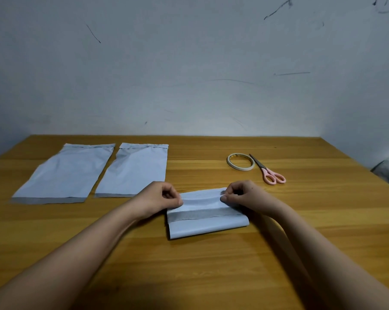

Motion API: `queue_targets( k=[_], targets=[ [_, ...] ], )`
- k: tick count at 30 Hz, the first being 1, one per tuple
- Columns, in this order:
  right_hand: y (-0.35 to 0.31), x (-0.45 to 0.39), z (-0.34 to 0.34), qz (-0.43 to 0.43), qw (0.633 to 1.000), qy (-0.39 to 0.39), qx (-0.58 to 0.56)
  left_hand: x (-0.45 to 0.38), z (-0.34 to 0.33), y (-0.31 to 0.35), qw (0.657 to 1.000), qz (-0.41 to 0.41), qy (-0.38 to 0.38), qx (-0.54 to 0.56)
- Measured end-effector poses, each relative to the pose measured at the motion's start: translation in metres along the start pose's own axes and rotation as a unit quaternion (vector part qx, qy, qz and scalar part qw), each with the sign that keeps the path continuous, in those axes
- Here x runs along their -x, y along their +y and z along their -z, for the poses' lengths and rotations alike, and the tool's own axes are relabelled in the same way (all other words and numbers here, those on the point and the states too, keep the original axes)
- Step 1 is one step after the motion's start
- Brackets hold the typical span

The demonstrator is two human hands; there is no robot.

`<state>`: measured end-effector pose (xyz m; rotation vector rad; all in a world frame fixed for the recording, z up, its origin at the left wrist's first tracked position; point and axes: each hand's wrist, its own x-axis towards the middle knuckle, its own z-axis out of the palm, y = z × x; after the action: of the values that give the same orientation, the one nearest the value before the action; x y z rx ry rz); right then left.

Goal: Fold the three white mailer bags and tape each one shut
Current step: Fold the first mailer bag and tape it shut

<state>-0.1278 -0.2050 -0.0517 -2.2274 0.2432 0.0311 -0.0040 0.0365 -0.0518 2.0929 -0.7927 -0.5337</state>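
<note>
Both hands, the left hand (161,198) and right hand (242,195), are pinching the folded mailer bag (207,217) between curled fingers (228,198), its folded layers lying just below them on the bench (211,265).

Dim, cool, even light; soft shadows; wide-angle bending at edges.

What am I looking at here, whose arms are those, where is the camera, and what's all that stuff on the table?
There is no machine here: a person is working with bare hands, filmed by one camera worn on their head, looking forward and down. On the wooden table, the left hand and right hand each pinch the top flap of a partly folded white mailer bag. Two more mailer bags, one at far left and one beside it, lie flat and unfolded. Further right sit a roll of tape and pink-handled scissors, both untouched.
</note>
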Motion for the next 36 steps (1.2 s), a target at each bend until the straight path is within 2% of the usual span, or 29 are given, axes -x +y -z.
queue_targets(
  k=[5, 10, 16, 24, 31, 36],
  targets=[
    [0.001, 0.004, 0.002, -0.006, 0.999, 0.02, -0.042, 0.003, 0.001, 0.003, 1.0, 0.0, -0.027, 0.002],
    [0.001, 0.006, 0.004, -0.015, 0.997, 0.013, -0.073, 0.006, 0.004, 0.0, 1.0, -0.007, -0.004, -0.009],
    [-0.002, 0.004, 0.005, -0.01, 1.0, -0.007, -0.028, 0.006, 0.0, 0.0, 0.999, -0.012, 0.023, -0.03],
    [-0.017, -0.006, -0.007, 0.017, 0.998, -0.03, 0.054, 0.004, -0.002, 0.001, 0.999, -0.014, 0.009, -0.033],
    [-0.003, -0.003, -0.006, 0.022, 0.998, 0.039, 0.038, 0.005, -0.001, -0.003, 0.998, -0.022, 0.025, -0.05],
    [0.005, 0.0, -0.012, 0.026, 0.995, 0.078, 0.05, 0.006, -0.002, -0.009, 0.992, -0.032, 0.04, -0.113]
  ],
)
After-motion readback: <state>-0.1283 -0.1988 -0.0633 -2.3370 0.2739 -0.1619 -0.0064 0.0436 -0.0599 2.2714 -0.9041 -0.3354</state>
